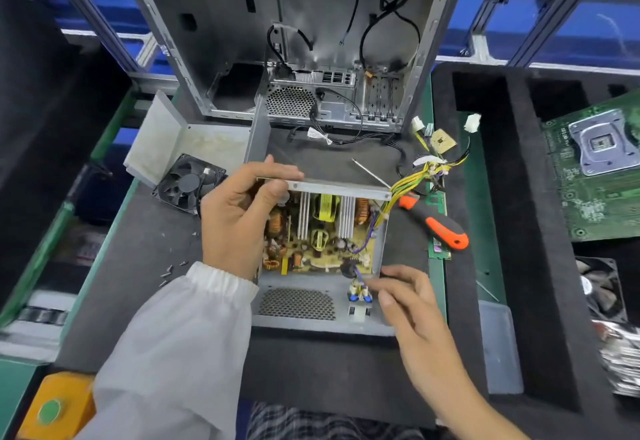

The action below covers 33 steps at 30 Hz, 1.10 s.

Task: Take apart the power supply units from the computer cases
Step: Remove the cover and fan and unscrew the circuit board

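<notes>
Both hands at opened power supply (322, 315): left hand (239, 218) grips its far rim, right hand (412, 304) rests open-fingered at the near corner.

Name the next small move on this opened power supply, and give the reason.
Probably pinch the blue wires at the near wall with the right hand and work them free: the left hand already grips the power supply's far wall, and those wires tie the circuit board to it.

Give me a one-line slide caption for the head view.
Left hand grips the opened power supply; right hand reaches its wiring, screwdriver lying beside.
</notes>
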Available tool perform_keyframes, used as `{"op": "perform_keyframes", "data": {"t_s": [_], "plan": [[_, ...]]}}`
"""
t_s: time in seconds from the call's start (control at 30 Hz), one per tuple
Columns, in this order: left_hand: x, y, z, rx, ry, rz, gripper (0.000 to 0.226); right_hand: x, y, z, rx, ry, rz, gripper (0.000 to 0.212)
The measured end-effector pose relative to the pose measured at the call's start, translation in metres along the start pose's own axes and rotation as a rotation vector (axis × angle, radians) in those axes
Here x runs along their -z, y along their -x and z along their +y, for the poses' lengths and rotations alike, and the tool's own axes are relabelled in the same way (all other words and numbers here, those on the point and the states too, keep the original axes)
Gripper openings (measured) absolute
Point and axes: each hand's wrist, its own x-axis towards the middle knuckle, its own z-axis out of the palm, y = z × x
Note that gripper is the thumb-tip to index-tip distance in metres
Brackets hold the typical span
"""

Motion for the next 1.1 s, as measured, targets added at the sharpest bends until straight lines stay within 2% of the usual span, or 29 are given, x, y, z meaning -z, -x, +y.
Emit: {"op": "perform_keyframes", "data": {"t_s": [0.13, 0.3, 0.47, 0.53, 0.73, 0.83, 0.9, 1.1], "plan": [[0.005, 0.005, -0.007, -0.185, -0.054, 0.053, 0.023, 0.015, -0.023, -0.002, 0.044, 0.061, -0.16, 0.024], [0.016, 0.02, -0.024, -0.16, 0.015, 0.167, 0.027, 0.027, -0.037, -0.004, 0.007, 0.066, -0.316, 0.024], [0.017, 0.025, -0.028, -0.199, 0.07, 0.149, 0.014, 0.033, -0.043, -0.013, -0.053, 0.115, -0.415, 0.026], [0.017, 0.026, -0.029, -0.184, 0.086, 0.146, 0.015, 0.034, -0.044, -0.017, -0.075, 0.174, -0.429, 0.027], [0.016, 0.026, -0.029, -0.163, 0.117, 0.144, 0.016, 0.029, -0.044, -0.023, -0.064, 0.33, -0.322, 0.024], [0.015, 0.023, -0.03, -0.153, 0.128, 0.142, 0.015, 0.031, -0.047, -0.025, -0.01, 0.486, -0.303, 0.015], [0.014, 0.021, -0.031, -0.143, 0.14, 0.147, 0.015, 0.032, -0.051, -0.027, 0.036, 0.622, -0.348, 0.013], [0.012, 0.015, -0.03, -0.082, 0.148, 0.177, 0.015, 0.036, -0.069, -0.041, 0.084, 0.776, -0.55, 0.025]]}}
